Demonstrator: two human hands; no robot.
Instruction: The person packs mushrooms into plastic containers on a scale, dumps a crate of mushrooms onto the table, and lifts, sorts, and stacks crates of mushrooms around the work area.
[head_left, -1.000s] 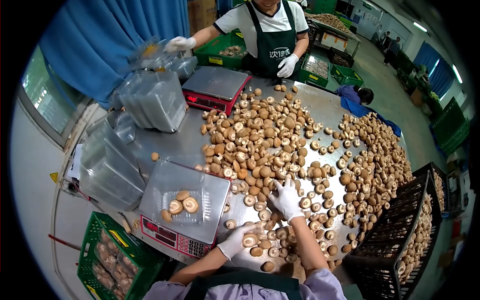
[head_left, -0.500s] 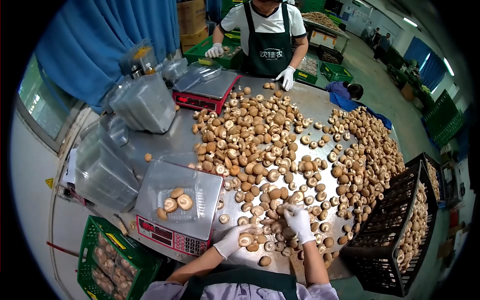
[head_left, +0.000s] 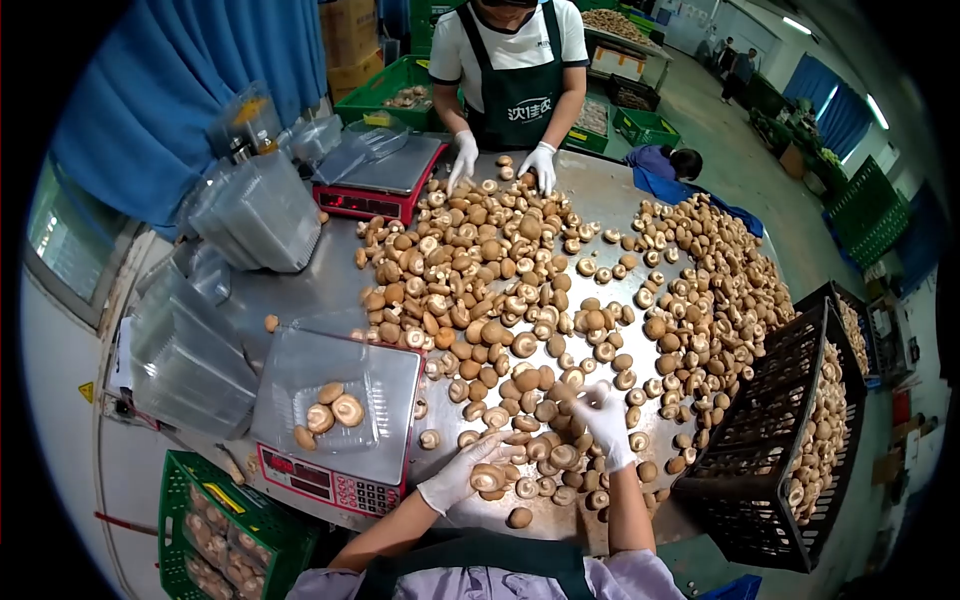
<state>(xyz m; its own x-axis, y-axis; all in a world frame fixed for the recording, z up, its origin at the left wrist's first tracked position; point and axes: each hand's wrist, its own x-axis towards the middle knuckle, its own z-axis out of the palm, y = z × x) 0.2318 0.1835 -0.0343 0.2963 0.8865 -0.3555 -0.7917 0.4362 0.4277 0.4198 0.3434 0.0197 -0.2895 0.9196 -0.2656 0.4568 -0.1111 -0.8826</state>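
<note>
My left hand [head_left: 455, 474], in a white glove, is closed around a mushroom [head_left: 487, 478] near the table's front edge. To its right, my gloved right hand [head_left: 603, 424] is over the near mushrooms, with a brownish mushroom [head_left: 566, 393] at its fingertips. A clear plastic tray [head_left: 340, 425] holding several mushrooms rests on the near scale [head_left: 405, 385], left of my hands. Loose mushrooms [head_left: 480, 240] are heaped across the metal table [head_left: 300, 300].
Across the table a co-worker's two gloved hands [head_left: 541, 166] touch the pile, beside a second scale [head_left: 385, 165]. Stacked clear trays [head_left: 185, 350] stand at left. A black crate [head_left: 760, 440] of mushrooms is at right, a green crate [head_left: 180, 520] at lower left.
My right hand has moved from farther up the pile toward the near mushrooms. My left hand still holds its mushroom. The co-worker's hand has left the clear trays and reached the pile.
</note>
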